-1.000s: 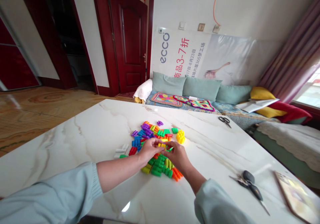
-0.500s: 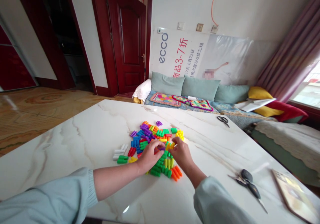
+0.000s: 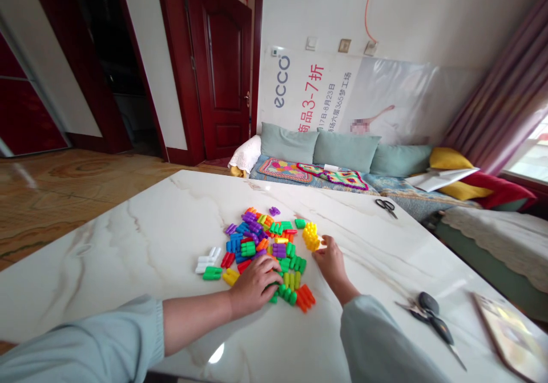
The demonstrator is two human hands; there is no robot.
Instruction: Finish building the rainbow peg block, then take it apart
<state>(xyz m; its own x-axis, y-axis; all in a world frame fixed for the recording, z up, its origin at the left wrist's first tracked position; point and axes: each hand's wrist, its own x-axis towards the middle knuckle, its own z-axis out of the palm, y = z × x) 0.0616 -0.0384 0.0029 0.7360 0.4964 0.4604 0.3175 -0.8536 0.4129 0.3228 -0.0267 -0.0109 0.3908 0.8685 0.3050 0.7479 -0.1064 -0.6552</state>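
Observation:
A pile of small plastic toy blocks, each like joined tubes, lies in many colours on the white marble-patterned table (image 3: 128,246). My left hand (image 3: 257,285) rests palm down on the near side of the pile, its fingers curled over green blocks (image 3: 296,264); what lies under the fingertips is hidden. At the pile's right edge, my right hand (image 3: 331,260) pinches a yellow block against a cluster of yellow blocks (image 3: 310,234). An orange block (image 3: 305,298) and yellow-green blocks (image 3: 291,281) lie between the hands. Purple blocks (image 3: 279,250) sit mid-pile.
White blocks (image 3: 208,260) lie at the pile's left. Black scissors (image 3: 386,206) rest near the far right edge. Another dark-handled cutting tool (image 3: 432,314) and a phone-like flat object (image 3: 509,334) lie at the right. A sofa (image 3: 385,186) stands beyond the table.
My right hand has moved right from mid-pile to the yellow cluster, bringing a yellow block there. My left hand has shifted slightly nearer and lower, over the green blocks.

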